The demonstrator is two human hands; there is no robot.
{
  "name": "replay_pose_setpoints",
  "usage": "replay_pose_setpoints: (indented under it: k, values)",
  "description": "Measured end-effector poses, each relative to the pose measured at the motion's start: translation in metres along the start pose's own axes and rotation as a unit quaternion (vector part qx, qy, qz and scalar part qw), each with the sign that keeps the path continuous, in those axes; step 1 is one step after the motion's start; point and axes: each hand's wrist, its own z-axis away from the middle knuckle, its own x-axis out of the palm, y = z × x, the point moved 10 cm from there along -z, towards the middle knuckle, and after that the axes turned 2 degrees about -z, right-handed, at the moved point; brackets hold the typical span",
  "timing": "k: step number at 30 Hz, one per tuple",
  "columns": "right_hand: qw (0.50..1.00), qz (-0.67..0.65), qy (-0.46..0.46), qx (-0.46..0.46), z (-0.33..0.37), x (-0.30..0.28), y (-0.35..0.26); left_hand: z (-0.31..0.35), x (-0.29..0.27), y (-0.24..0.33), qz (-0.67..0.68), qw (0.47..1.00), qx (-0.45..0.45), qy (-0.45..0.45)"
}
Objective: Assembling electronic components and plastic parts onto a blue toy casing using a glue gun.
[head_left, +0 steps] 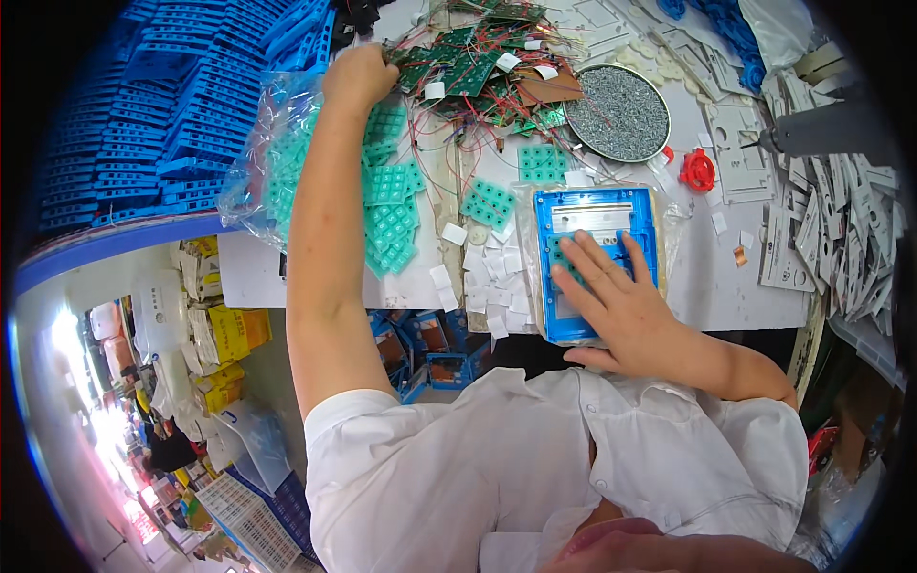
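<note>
One casing (547,258) under right fingers (600,267)

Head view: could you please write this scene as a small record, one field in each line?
Left hand: at the left edge of the wired circuit boards; grip unclear
Right hand: spread flat on the blue casing
Green keypads: heaped in and beside a clear plastic bag
Round dish: holds small grey metal parts
Far left: stacked blue plastic parts
</note>
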Motion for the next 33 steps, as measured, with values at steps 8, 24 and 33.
replay_pose_setpoints:
  k: [8, 24, 33]
  values:
    - [0.994, -0.045, 0.092, -0.026, 0.003, -0.036, 0.001, 0.056, -0.1, -0.081, 0.412, 0.822, -0.129, 0.371]
    - [0.783, -0.585, 0.198, 0.08, -0.066, -0.066, 0.025, 0.242, -0.148, 0.095, 0.471, 0.796, 0.071, 0.373]
    - [0.76, -0.617, 0.195, 0.063, -0.072, -0.055, 0.045, 0.315, -0.14, 0.159, 0.388, 0.873, 0.139, 0.26]
